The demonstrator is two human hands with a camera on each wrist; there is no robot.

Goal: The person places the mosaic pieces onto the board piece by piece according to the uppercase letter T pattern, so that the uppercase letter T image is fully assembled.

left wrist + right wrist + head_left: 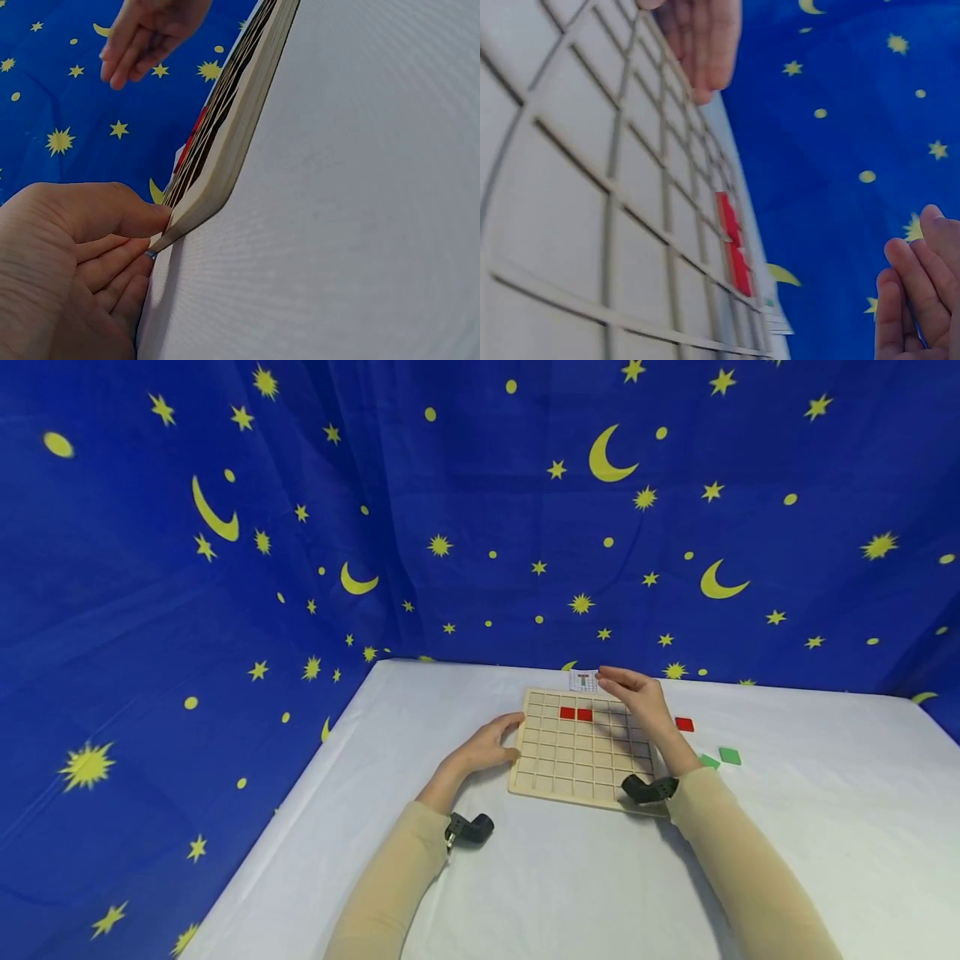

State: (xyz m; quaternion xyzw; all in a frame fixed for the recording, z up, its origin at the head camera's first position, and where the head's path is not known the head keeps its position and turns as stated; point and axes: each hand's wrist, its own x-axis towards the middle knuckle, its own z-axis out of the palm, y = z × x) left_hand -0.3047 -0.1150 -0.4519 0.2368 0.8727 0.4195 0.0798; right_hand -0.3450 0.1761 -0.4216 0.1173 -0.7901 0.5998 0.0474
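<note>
A wooden grid board (581,752) lies on the white table, with two red tiles (576,713) side by side in its second row from the far edge. My left hand (491,743) rests against the board's left edge (225,142), its loosely curled fingertips (154,225) touching the edge near a corner. Above the board's far right part hovers my right hand (633,697), fingers (919,300) straight and holding nothing. Its fingertips are close to a small white card (583,680) marked T, just beyond the board's far edge. The red tiles (731,244) also show in the right wrist view.
A loose red tile (684,724) and two green tiles (730,756) lie on the table (825,827) to the right of the board. A blue cloth with yellow stars and moons (480,510) hangs behind and to the left.
</note>
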